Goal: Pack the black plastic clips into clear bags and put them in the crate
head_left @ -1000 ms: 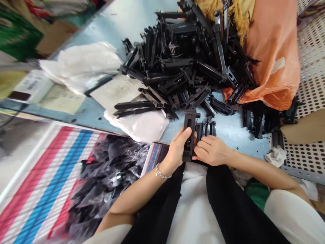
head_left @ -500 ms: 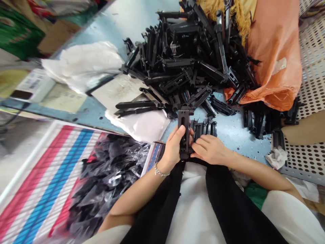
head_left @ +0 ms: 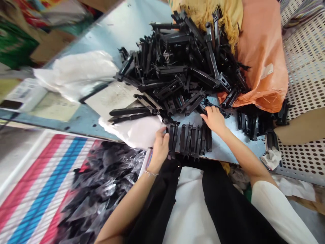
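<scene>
On inspection, the worker's two hands were apart over the near side of the blue-grey surface (head_left: 228, 149). The left hand (head_left: 159, 147) was at the left end of a row of black parts (head_left: 194, 139), fingertips against the endmost piece; whether it gripped that piece or merely rested there could not be told. The right hand (head_left: 215, 120) was extended beyond the row to the near edge of a heap of black parts (head_left: 172, 67), fingers over the pieces there; its grasp could not be determined. The row lay side by side along the near edge, with a narrow gap towards its left end. The heap was tangled, with an orange sack (head_left: 264, 71) at its right. A white sheet (head_left: 137, 132) lay just beside the left hand, and bagged dark pieces (head_left: 101, 189) were noted below the surface, on the left
</scene>
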The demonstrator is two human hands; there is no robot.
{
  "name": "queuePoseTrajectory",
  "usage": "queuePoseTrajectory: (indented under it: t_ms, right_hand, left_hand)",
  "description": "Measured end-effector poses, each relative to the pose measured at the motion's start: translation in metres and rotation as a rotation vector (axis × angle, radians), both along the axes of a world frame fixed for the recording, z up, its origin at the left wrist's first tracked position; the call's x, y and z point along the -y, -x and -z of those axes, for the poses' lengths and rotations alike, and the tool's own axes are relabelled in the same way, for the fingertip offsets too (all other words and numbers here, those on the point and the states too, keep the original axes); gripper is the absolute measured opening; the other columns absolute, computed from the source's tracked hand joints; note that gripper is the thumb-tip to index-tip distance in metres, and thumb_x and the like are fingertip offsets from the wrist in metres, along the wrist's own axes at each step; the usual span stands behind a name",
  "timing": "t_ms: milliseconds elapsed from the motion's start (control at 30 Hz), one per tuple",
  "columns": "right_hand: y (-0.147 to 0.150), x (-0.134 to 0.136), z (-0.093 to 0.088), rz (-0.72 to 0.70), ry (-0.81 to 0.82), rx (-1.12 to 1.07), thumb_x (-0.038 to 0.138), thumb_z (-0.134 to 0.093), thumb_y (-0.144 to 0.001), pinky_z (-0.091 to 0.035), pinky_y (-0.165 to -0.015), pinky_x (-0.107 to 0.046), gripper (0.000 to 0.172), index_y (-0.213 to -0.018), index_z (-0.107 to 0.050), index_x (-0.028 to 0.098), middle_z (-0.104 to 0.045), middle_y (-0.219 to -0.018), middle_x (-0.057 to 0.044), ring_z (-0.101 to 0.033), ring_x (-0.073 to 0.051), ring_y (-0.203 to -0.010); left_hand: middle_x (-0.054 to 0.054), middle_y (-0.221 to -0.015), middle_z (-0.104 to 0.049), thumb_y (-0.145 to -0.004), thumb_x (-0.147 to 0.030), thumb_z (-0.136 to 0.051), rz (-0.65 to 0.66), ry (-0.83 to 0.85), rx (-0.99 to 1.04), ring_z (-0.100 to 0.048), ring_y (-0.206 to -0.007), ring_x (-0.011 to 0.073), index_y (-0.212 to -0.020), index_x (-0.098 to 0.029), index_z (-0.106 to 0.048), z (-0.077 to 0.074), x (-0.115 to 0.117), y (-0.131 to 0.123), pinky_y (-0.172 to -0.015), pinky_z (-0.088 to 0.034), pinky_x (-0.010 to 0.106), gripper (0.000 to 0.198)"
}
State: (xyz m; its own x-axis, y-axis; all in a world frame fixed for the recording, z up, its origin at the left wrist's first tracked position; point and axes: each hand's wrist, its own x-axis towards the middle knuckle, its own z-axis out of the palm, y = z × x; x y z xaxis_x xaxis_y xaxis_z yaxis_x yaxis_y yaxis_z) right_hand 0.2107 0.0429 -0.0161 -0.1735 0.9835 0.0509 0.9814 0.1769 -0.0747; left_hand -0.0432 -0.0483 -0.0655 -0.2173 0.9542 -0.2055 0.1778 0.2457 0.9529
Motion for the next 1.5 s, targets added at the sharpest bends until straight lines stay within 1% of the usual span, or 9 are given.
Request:
queuePoseTrajectory:
  t_ms: [100,233,467,633,800,867,1067,1367,1500]
  right_hand:
    - [-0.007,-0.033,0.010,0.004,0.031,0.099,0.026,-0.049,-0.100,-0.044,-0.080,-0.039,0.031,-0.123,-0.058,0.008,-0.062,-0.118,-0.021,-0.055,-0.034,-0.109]
    - [-0.012,-0.054,0.012,-0.003,0.043,0.104,0.027,-0.045,-0.101,-0.043,-0.086,-0.042,0.033,-0.124,-0.060,0.009,-0.062,-0.120,-0.021,-0.054,-0.033,-0.109]
    - [-0.053,-0.040,-0.037,-0.084,-0.125,0.049,0.028,-0.046,-0.101,-0.041,-0.094,-0.055,0.029,-0.112,-0.069,0.013,-0.063,-0.115,-0.020,-0.051,-0.037,-0.113]
    - [-0.083,0.011,-0.053,0.014,0.047,-0.561,0.043,-0.052,-0.099,-0.050,-0.085,-0.049,0.033,-0.099,-0.072,0.017,-0.068,-0.096,-0.013,-0.063,-0.031,-0.095]
    - [-0.041,0.078,-0.030,-0.019,0.442,-0.991,0.050,-0.041,-0.102,-0.052,-0.066,-0.035,0.044,-0.092,-0.068,0.016,-0.068,-0.080,-0.006,-0.065,-0.020,-0.074]
    - [-0.026,0.092,-0.027,-0.058,0.446,-0.955,0.050,-0.038,-0.104,-0.051,-0.068,-0.034,0.045,-0.087,-0.065,0.018,-0.066,-0.080,-0.005,-0.063,-0.019,-0.075]
    - [-0.020,0.075,-0.042,-0.323,-0.182,-0.429,0.050,-0.040,-0.103,-0.047,-0.080,-0.040,0.038,-0.099,-0.061,0.019,-0.064,-0.096,-0.012,-0.057,-0.026,-0.090]
    - [0.014,0.078,-0.039,-0.352,0.297,-0.721,0.054,-0.025,-0.107,-0.042,-0.063,-0.027,0.048,-0.088,-0.055,0.020,-0.060,-0.076,0.000,-0.055,-0.014,-0.068]
    - [0.022,0.110,-0.037,-0.726,-0.021,-0.353,0.050,-0.047,-0.102,-0.037,-0.065,-0.031,0.034,-0.097,-0.062,0.019,-0.065,-0.084,-0.004,-0.055,-0.017,-0.076]
  left_hand:
    - [0.017,-0.132,-0.056,-0.096,-0.037,-0.049,0.114,-0.106,-0.168,-0.052,-0.128,0.0277,-0.136,-0.014,-0.048,0.013,-0.007,-0.017,-0.116,-0.037,0.048,0.046]
    - [0.019,-0.132,-0.055,-0.096,-0.034,-0.049,0.254,-0.147,-0.306,-0.051,-0.129,0.0314,-0.136,-0.013,-0.053,0.020,-0.014,-0.034,-0.116,-0.035,0.053,0.046]
    - [0.018,-0.126,-0.059,-0.092,-0.036,-0.057,0.258,-0.172,-0.570,-0.051,-0.119,0.0388,-0.119,-0.019,-0.069,0.010,-0.020,-0.025,-0.107,-0.037,0.064,0.035]
    - [0.013,-0.125,-0.058,-0.095,-0.043,-0.054,0.280,-0.287,-0.167,-0.058,-0.116,0.0279,-0.123,-0.021,-0.066,-0.021,-0.013,-0.039,-0.108,-0.044,0.048,0.037]
    - [0.012,-0.129,-0.061,-0.081,-0.057,-0.072,0.456,-0.160,0.630,-0.061,-0.116,0.0260,-0.138,-0.023,-0.051,-0.051,-0.008,-0.082,-0.100,-0.050,0.041,0.069]
    - [0.008,-0.114,-0.066,-0.079,-0.052,-0.076,0.410,-0.055,0.758,-0.064,-0.102,0.0225,-0.130,-0.022,-0.055,-0.060,-0.006,-0.089,-0.093,-0.053,0.038,0.063]
    - [-0.001,-0.071,-0.060,-0.074,-0.049,-0.078,0.413,0.218,0.751,-0.055,-0.059,0.0124,-0.091,-0.017,-0.061,-0.073,0.002,-0.082,-0.057,-0.049,0.026,0.040]
    - [-0.002,-0.066,-0.059,-0.078,-0.050,-0.074,0.223,0.160,0.656,-0.052,-0.054,0.0100,-0.083,-0.017,-0.061,-0.066,0.002,-0.067,-0.050,-0.041,0.022,0.036]
    - [0.000,-0.073,-0.062,-0.075,-0.048,-0.076,0.171,0.217,0.723,-0.054,-0.058,0.0098,-0.084,-0.016,-0.062,-0.071,-0.001,-0.055,-0.052,-0.044,0.022,0.036]
